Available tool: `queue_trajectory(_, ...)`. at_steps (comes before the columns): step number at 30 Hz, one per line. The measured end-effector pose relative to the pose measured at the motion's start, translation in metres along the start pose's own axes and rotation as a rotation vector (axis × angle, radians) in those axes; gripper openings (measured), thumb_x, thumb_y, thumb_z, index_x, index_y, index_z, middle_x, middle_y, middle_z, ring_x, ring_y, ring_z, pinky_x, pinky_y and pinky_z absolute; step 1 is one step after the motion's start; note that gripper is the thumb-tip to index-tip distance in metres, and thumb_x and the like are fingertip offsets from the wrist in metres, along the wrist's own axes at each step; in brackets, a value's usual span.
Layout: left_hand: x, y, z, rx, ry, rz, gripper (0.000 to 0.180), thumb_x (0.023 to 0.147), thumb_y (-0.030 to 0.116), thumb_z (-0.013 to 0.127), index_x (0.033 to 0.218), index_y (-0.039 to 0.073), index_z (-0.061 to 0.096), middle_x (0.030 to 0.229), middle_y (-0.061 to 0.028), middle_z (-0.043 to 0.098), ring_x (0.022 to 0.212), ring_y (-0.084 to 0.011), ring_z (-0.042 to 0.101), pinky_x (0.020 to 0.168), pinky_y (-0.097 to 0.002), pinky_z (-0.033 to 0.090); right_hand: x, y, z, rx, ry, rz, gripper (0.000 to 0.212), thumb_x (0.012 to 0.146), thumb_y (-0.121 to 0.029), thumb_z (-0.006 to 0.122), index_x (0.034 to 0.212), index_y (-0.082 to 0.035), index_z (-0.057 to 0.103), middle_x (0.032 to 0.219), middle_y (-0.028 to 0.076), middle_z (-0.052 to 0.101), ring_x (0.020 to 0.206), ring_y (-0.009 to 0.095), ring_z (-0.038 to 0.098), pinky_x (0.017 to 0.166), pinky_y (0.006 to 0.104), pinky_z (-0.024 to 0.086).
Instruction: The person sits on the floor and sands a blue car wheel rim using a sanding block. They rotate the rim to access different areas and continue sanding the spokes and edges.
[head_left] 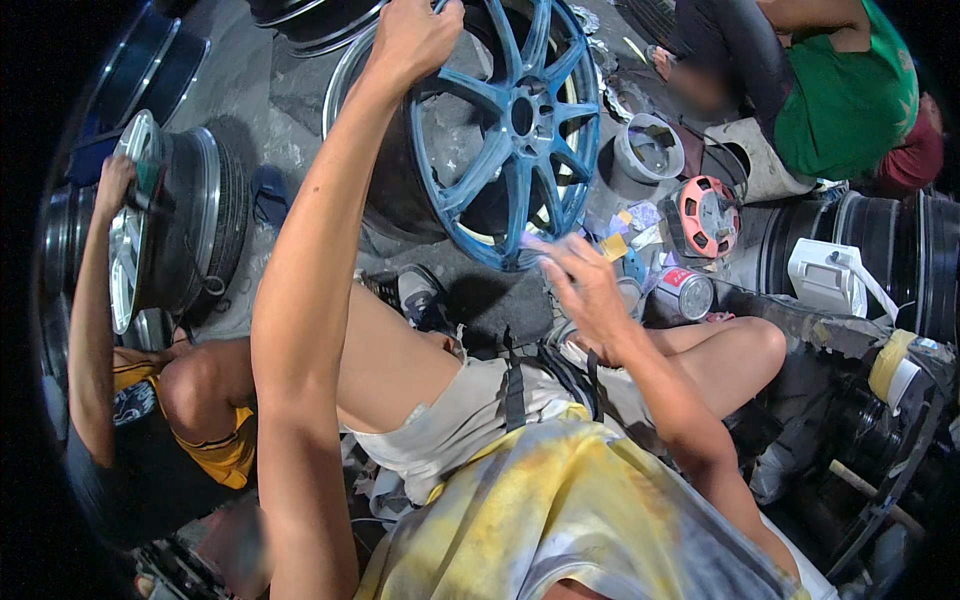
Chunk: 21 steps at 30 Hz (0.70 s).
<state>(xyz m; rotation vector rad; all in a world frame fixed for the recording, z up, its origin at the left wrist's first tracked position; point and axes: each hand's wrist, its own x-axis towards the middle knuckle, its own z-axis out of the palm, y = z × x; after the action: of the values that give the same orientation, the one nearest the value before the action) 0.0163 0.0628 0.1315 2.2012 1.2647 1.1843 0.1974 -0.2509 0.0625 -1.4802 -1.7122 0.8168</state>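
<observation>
A blue multi-spoke wheel rim (521,115) stands tilted in front of me, its face toward me. My left hand (420,40) is closed at the rim's upper left edge, its fingertips partly cut off by the picture's top. Down at the lower edge of the same rim, my right hand (588,290) is pinched and smeared by motion. A small pale purplish piece (530,241) shows at its fingertips against the blue rim; its kind is too blurred to make out. Bluish, streaky marks cover the spokes.
On the right are a grey bucket (650,148), a pink-and-grey round reel-like thing (708,217), a metal can (684,293) and scraps of paper. A white box (828,278) lies on black rims. At left, a co-worker's hand (117,182) touches a silver wheel (135,225); someone in green sits at right.
</observation>
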Motion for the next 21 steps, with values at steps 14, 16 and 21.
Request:
queue_trajectory(14, -0.023, 0.020, -0.009, 0.000, 0.016, 0.004, 0.028, 0.093, 0.019, 0.060, 0.107, 0.000, 0.074, 0.094, -0.0261, 0.071, 0.092, -0.0415, 0.069, 0.083, -0.0472, 0.052, 0.011, -0.009, 0.038, -0.138, -0.124, -0.022, 0.020, 0.094, 0.001, 0.061, 0.112, 0.005, 0.067, 0.094, 0.021, 0.059, 0.086, 0.045, 0.063, 0.072, 0.0493, 0.050)
queue_trajectory(16, -0.023, 0.019, -0.008, 0.019, 0.037, 0.012, 0.029, 0.093, 0.020, 0.061, 0.109, 0.000, 0.074, 0.098, -0.0266, 0.071, 0.096, -0.0423, 0.068, 0.086, -0.0481, 0.052, 0.013, -0.008, 0.046, -0.184, -0.106, -0.024, 0.020, 0.094, 0.002, 0.060, 0.112, 0.005, 0.067, 0.091, 0.022, 0.057, 0.084, 0.045, 0.061, 0.071, 0.0495, 0.048)
queue_trajectory(21, -0.026, 0.012, -0.003, 0.053, 0.037, 0.027, 0.031, 0.093, 0.022, 0.061, 0.113, 0.001, 0.074, 0.107, -0.0273, 0.071, 0.104, -0.0426, 0.067, 0.092, -0.0491, 0.051, -0.004, -0.021, 0.041, -0.078, -0.061, 0.081, 0.004, 0.090, 0.005, 0.054, 0.092, 0.005, 0.058, 0.089, 0.024, 0.055, 0.084, 0.047, 0.059, 0.072, 0.0528, 0.047)
